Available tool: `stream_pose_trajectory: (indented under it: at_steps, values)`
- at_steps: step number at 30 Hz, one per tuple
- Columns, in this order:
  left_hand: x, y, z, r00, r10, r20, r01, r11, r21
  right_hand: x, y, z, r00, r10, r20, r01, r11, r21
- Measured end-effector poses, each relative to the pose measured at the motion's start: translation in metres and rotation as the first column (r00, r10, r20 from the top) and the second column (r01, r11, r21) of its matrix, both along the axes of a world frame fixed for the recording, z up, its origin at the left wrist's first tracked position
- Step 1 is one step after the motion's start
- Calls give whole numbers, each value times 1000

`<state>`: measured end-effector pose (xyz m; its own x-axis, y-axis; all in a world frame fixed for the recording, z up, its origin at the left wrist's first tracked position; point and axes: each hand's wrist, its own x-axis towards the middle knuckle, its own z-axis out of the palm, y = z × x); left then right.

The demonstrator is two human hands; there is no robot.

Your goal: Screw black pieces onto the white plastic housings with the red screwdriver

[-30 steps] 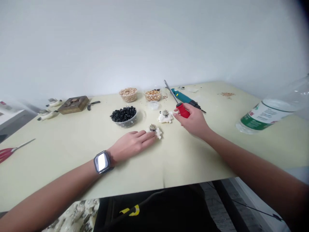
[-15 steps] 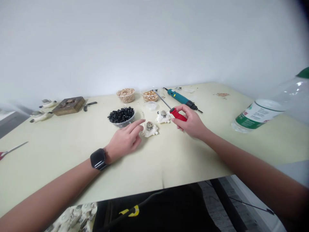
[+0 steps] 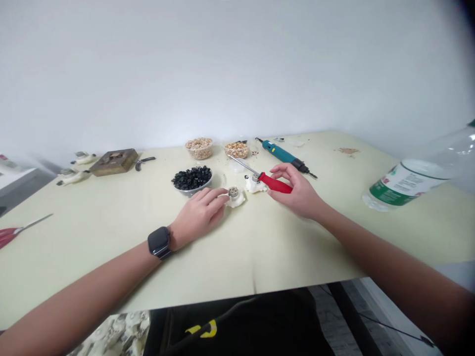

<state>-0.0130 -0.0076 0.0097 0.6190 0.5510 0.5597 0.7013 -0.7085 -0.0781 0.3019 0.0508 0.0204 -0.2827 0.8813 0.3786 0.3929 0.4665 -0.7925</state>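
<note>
My right hand [image 3: 297,192] is closed round the red handle of a screwdriver [image 3: 274,183]. The metal shaft points up and left, its tip in front of a bowl of small brass-coloured pieces. Behind the shaft, partly covered by it, sits a white plastic part with a small motor [image 3: 254,185]. My left hand [image 3: 200,211], with a black watch on its wrist, has its fingertips closed on the left side of a nearer white plastic part with a round metal motor [image 3: 235,199]. The thumb on that hand is hidden.
A bowl of black pieces [image 3: 192,179] stands just beyond my left hand. Behind are two tubs of small pieces [image 3: 199,148] and a teal power screwdriver [image 3: 280,152]. A large bottle [image 3: 399,185] leans at right; a wooden block [image 3: 114,162] and red-handled scissors [image 3: 18,231] lie left.
My left fingers have come onto the nearer motor part. The screwdriver has tilted flatter, its tip lower and further left. The whole view has shifted slightly.
</note>
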Motion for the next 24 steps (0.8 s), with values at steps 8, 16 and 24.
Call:
stream_pose_trajectory:
  at_steps: [8, 16, 24]
  values:
    - [-38, 19, 31, 928, 322, 186, -322, 946, -35, -3, -6, 7, 998, -17, -68, 11, 997, -82]
    - [-63, 35, 35, 907, 405, 116, -361, 889, -280, -3, -8, 8, 993, -43, -109, 27, 989, -148]
    - [-64, 36, 34, 890, 445, 93, -404, 868, -288, -2, -7, 9, 994, -51, -93, 36, 987, -155]
